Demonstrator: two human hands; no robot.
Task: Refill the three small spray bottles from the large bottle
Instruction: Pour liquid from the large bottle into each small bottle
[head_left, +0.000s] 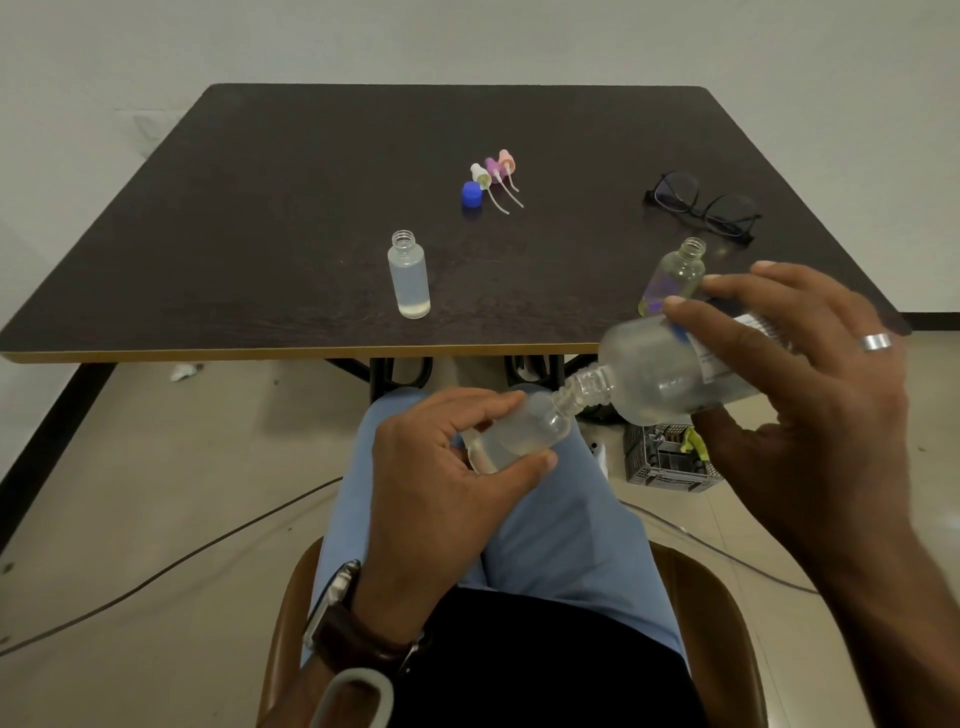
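Observation:
My left hand (431, 467) grips a small clear spray bottle (519, 431), tilted over my lap, with some liquid inside. My right hand (800, 395) holds the large clear bottle (670, 374) tipped sideways, its threaded neck touching the small bottle's mouth. A second small bottle (409, 275), uncapped and nearly full, stands upright on the dark table (260, 208). A third small bottle (675, 275), uncapped and mostly empty, stands near the table's front right, partly behind my right fingers. Three spray tops (493, 174) with dip tubes and a blue cap (471, 196) lie mid-table.
Black eyeglasses (701, 205) rest on the table at the right. Under the table edge are black table legs and a grey perforated crate (665, 457) on the floor. Cables run across the floor. I sit on a brown chair (696, 582).

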